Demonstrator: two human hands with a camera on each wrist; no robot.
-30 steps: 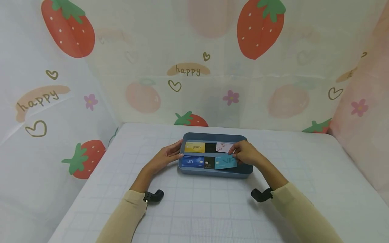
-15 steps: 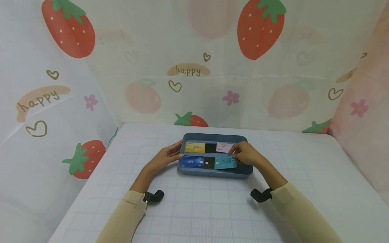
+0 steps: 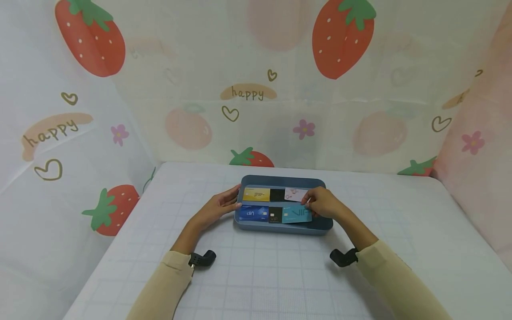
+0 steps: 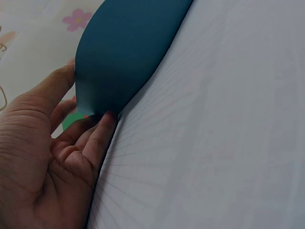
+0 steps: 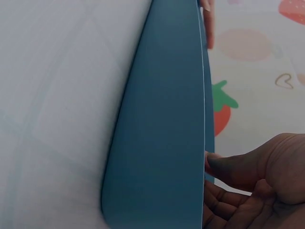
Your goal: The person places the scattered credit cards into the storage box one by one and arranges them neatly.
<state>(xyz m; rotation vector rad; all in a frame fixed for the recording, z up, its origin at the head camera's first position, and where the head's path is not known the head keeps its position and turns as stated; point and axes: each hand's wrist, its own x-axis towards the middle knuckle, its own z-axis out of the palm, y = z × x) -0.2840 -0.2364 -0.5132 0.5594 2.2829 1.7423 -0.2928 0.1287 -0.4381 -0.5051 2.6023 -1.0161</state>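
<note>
A shallow blue tray holds two rows of plastic cards. My right hand reaches over its right side, thumb and fingers pinching the right end of the turquoise VIP card in the near row. The card's right edge is hidden under the fingers. Left of it lie a black VIP card and a dark blue VIP card. The far row has a yellow card, a black card and a white patterned card. My left hand holds the tray's left end, thumb at the rim.
The tray stands toward the back of a table covered in a white checked cloth. A strawberry-print curtain rises behind it and along both sides. A black wrist camera sits at the left cuff, another wrist camera at the right.
The turquoise card has shifted very slightly under my right fingers and lies a little straighter. My left hand and the tray stay where they were.
</note>
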